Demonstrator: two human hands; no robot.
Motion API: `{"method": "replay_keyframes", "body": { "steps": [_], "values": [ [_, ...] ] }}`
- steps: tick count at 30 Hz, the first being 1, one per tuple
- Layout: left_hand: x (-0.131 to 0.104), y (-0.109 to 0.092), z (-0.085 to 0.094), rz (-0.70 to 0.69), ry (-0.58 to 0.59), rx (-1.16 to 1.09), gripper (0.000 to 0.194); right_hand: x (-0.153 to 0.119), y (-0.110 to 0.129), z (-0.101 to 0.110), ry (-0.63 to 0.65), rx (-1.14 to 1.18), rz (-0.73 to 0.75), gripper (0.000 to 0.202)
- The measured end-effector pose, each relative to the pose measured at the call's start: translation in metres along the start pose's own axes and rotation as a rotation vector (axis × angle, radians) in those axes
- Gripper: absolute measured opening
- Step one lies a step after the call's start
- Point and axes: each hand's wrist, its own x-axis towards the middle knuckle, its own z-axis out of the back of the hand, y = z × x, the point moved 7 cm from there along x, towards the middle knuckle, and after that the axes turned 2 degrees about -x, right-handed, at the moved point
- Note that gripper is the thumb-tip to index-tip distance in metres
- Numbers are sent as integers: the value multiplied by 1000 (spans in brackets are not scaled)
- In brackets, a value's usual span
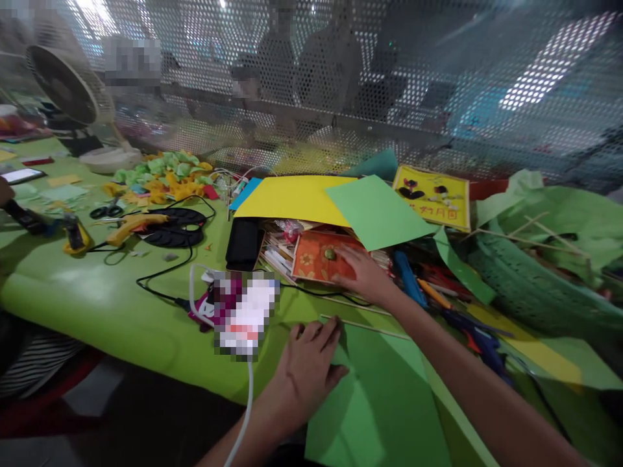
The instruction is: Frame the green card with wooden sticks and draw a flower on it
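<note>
My left hand (311, 363) rests palm down at the left edge of a green paper sheet (384, 402), fingers spread and thumb apart. A thin stick lies along the sheet's top edge, by the fingertips. My right hand (357, 272) reaches forward over the right part of an orange patterned pouch (311, 256), its fingers apart and touching or just over it. A small round green item (329, 253) sits on the pouch beside the fingers. Behind are a yellow sheet (292, 198) and a light green sheet (377, 211).
To the left are a phone (250, 311) with a white cable, a yellow glue gun (136, 227), scissors (107, 209) and crumpled paper pieces (160, 175). A green basket (540, 272) and a blue glue gun (487, 350) lie right. Another person's hand (6, 191) is at far left.
</note>
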Motion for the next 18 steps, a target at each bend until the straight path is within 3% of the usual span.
{"method": "replay_keyframes", "body": {
  "steps": [6, 14, 18],
  "values": [
    [0, 1, -2, 10, 16, -25, 59, 17, -32, 1, -104, -79, -145, 58],
    [0, 5, -6, 31, 28, -42, 60, 50, -39, -12, -218, -131, -277, 38],
    [1, 7, -7, 54, 56, -58, 63, 64, -42, -12, -219, -113, -262, 26]
  ]
}}
